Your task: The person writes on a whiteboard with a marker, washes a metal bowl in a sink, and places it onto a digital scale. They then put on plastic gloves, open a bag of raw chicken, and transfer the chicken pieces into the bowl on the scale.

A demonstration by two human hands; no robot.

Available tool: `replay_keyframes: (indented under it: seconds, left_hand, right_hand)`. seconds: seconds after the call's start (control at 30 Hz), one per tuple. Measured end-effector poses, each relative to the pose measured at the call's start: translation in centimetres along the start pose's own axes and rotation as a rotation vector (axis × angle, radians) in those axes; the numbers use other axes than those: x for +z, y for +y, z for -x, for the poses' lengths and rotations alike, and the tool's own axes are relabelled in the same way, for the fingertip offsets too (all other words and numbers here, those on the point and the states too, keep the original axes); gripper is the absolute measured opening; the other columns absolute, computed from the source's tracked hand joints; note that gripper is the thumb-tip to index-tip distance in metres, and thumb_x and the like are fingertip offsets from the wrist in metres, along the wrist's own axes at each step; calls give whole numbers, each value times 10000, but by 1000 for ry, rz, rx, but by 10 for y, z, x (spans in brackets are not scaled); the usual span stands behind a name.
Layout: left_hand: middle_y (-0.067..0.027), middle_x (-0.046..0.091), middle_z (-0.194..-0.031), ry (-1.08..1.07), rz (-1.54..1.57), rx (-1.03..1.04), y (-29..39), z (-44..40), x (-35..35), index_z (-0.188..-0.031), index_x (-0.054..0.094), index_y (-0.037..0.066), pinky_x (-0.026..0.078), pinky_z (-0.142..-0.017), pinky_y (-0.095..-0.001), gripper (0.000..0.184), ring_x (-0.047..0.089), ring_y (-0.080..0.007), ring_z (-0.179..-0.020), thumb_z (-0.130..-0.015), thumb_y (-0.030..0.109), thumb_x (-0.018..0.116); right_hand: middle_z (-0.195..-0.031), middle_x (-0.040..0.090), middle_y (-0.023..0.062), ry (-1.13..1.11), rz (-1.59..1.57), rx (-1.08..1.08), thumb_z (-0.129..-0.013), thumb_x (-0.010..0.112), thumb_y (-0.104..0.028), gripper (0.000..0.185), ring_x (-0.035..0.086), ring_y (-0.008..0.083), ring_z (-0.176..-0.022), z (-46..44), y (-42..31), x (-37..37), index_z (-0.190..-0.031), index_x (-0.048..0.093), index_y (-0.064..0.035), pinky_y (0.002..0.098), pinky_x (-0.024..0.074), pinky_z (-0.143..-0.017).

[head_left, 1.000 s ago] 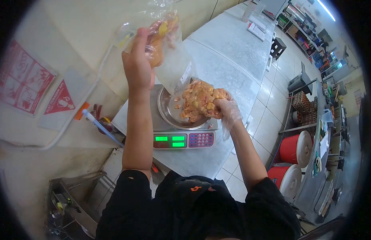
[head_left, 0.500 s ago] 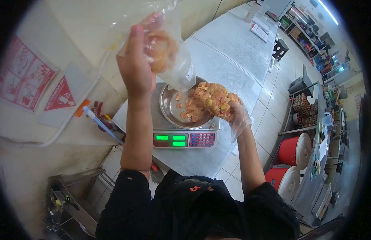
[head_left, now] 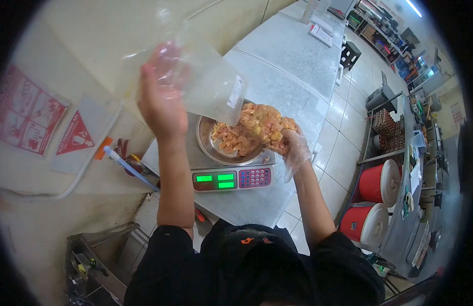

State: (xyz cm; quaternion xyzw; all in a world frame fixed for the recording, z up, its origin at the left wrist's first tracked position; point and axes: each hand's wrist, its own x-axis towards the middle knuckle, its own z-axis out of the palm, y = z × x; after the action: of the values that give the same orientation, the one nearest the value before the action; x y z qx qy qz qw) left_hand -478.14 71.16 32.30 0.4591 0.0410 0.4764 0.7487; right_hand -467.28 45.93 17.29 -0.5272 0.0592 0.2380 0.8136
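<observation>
My left hand (head_left: pixel 164 115) is raised at the upper left, its fingers closed on a clear plastic bag (head_left: pixel 208 84). The fingers show through the film. The bag's lower end, with a white label, hangs over a round metal bowl (head_left: pixel 202 144). Small raw chicken pieces (head_left: pixel 228 140) lie in the bowl. My right hand (head_left: pixel 296 146), in a clear plastic glove, grips a large clump of raw chicken (head_left: pixel 267 122) over the bowl's right side. Whether film wraps this clump I cannot tell. Beneath the bowl is a digital scale (head_left: pixel 231 179) with lit green displays.
The scale stands on a long metal-topped table (head_left: pixel 277 76) beside a wall with red-and-white signs (head_left: pixel 77 130). Red buckets with white lids (head_left: pixel 366 224) and egg trays (head_left: pixel 384 125) are on a rack at the right. A black stool (head_left: pixel 350 55) stands farther back.
Chicken seen inside the left-hand bag has left it, and more pieces lie in the bowl. The left hand has shifted left and down. My right hand still grips the clump, slightly farther left.
</observation>
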Motion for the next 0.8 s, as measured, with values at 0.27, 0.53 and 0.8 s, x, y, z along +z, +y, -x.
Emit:
replay_keyframes:
  seconds: [0.27,0.53,0.8]
  left_hand:
    - [-147,479,-1432,368,443,-11,-31,5,-113,-1378,447,121,304,-1129,-631,443,466,-321,-1317,-1055,398,325]
    - [-251,481,-1391,567,895,-120,-117,37,-247,-1356,413,89,276,-1136,-656,505,447,-412,-1317,-1061,428,184]
    - [-297,422,-1415,715,831,-275,-121,65,-244,-1239,427,19,253,-1148,-658,557,395,-485,-1329,-1047,484,190]
  right_hand:
    - [-1160,603,138,-258,-257,-12,-840,545,-26,438,671,256,-1006,3,8,6,-1273,480,-37,376,619,-823]
    - [-1339,546,175,-359,-413,25,-977,520,-210,482,605,298,-1163,-4,33,0,-1402,399,-18,409,570,-927]
    - [-1333,555,184,-485,-549,143,-974,538,-238,478,621,315,-1138,-19,52,-9,-1367,434,15,402,581,-913]
